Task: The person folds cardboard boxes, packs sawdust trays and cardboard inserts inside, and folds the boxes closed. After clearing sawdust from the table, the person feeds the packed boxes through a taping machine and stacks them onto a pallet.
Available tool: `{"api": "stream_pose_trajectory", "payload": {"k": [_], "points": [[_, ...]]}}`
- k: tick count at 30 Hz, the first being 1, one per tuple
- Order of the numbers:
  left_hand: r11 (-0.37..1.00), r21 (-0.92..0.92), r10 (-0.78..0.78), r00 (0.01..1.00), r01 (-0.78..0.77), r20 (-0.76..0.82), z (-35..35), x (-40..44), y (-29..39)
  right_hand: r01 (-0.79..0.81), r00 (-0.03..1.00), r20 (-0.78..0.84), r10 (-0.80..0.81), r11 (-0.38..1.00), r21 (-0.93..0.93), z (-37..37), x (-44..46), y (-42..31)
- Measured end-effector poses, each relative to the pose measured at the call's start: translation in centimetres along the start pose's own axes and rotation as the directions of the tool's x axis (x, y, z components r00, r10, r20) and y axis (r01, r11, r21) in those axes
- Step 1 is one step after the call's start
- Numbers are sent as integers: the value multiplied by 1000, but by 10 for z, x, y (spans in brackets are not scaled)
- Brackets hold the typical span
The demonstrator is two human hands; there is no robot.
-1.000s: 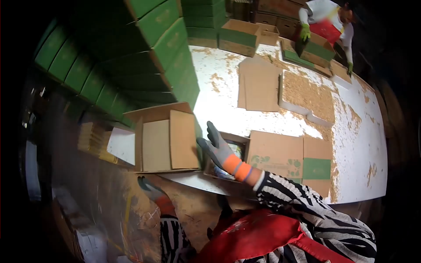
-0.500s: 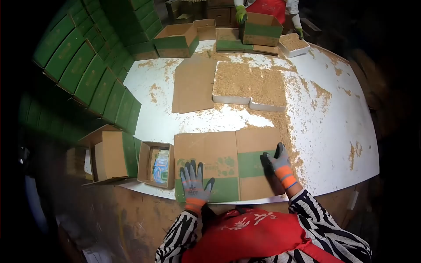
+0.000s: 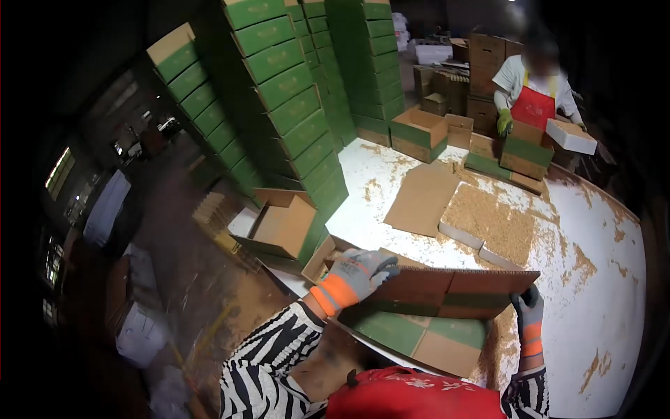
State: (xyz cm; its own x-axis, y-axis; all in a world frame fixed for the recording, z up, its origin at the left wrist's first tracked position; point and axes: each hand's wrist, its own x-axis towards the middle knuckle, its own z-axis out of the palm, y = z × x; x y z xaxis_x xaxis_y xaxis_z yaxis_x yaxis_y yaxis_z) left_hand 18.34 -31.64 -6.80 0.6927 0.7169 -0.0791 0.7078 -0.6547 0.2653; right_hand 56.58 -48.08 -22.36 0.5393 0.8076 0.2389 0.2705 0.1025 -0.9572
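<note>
My left hand (image 3: 359,274), in a grey glove with an orange cuff, is closed over the upper left edge of a raised cardboard carton panel (image 3: 464,292). At that panel's right end is my right hand (image 3: 528,302), gloved the same way, its fingers closed on the corner. The panel is brown with a green band and stands tilted up. Below it lies flat green-and-brown cardboard (image 3: 398,332) on the table's near edge; whether the two are joined I cannot tell. A small open box (image 3: 325,253) is partly hidden behind my left hand.
An open carton (image 3: 279,227) stands left. Tall stacks of green boxes (image 3: 283,77) rise behind it. Shavings-filled white trays (image 3: 492,216) and a cardboard sheet (image 3: 422,199) lie on the white table (image 3: 600,293). Across it, a co-worker (image 3: 534,98) holds a white tray (image 3: 571,137) beside a carton (image 3: 527,152).
My hands went from lying on the flat carton to gripping and raising a cardboard panel. The view swung left and up. The co-worker's white tray has been lifted off the table.
</note>
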Motion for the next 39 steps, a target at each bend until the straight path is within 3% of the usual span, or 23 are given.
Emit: {"api": "stream_pose_trajectory", "payload": {"k": [1,2,4,6,8,9,10,11,12,14,17,20,22,24,26,28,29,31,32,34,36,37,39], "points": [[995,-99,31,999,-29,12,3,-2,-5,30,995,-93,-39,995,-91,6,6,1],[979,-193,66,998,-61,22,10,-3,-16,246,946,-150,-286,940,-236,25,0,-48],[970,-236,80,993,-57,91,14,-6,-31,478,830,-51,-555,755,-449,59,-10,-127],[980,-199,53,974,-8,220,8,3,-34,606,783,332,-525,526,-597,94,-16,-181],[967,-246,7,967,59,256,-15,4,-24,635,772,537,-340,449,-628,128,-18,-172],[959,-275,14,962,64,272,-7,12,-38,655,753,520,-403,384,-651,131,-20,-160],[950,-305,22,960,66,277,-5,20,-50,658,751,503,-428,423,-623,126,-26,-156],[899,-433,220,922,-64,320,-7,23,-55,664,747,522,-413,414,-623,118,-35,-153],[895,-443,230,904,-51,361,-10,22,-52,665,746,542,-386,412,-623,112,-46,-153],[942,-292,228,956,-168,185,-10,12,-43,642,766,530,-363,444,-625,105,-65,-160],[987,22,152,973,-158,173,-31,3,-18,643,766,480,-428,502,-579,105,-82,-152],[967,-255,-37,988,-3,-153,-36,6,-34,548,832,234,-504,676,-492,103,-96,-152],[915,-388,-193,963,108,-188,-48,8,-52,453,891,141,-432,820,-349,74,-98,-150],[859,-492,-256,952,143,-169,-42,-4,-53,397,913,200,-355,886,-241,48,-103,-152],[883,-403,-306,946,241,-105,-26,-17,-29,497,854,299,-426,838,-226,45,-106,-178],[883,-437,-297,926,173,-233,18,0,-29,503,809,463,-362,834,-226,50,-99,-195],[896,-432,-260,914,107,-313,22,16,-28,506,773,558,-303,825,-252,54,-92,-203],[943,-319,-100,834,-95,-543,36,49,-20,313,710,693,-125,938,-152,78,-86,-224],[986,-117,46,878,-116,-476,33,61,-8,262,657,748,-94,959,-109,92,-80,-238],[903,2,398,836,-429,-377,39,82,-3,372,688,709,-153,914,-164,99,-76,-232],[856,-85,485,848,-511,-215,38,85,-8,434,754,614,-232,878,-202,95,-76,-228],[856,-121,484,861,-503,-156,45,86,-15,450,737,650,-186,852,-267,80,-72,-225],[868,-155,481,876,-472,29,35,72,-27,715,637,746,-193,510,-478,51,-55,-222]]}}
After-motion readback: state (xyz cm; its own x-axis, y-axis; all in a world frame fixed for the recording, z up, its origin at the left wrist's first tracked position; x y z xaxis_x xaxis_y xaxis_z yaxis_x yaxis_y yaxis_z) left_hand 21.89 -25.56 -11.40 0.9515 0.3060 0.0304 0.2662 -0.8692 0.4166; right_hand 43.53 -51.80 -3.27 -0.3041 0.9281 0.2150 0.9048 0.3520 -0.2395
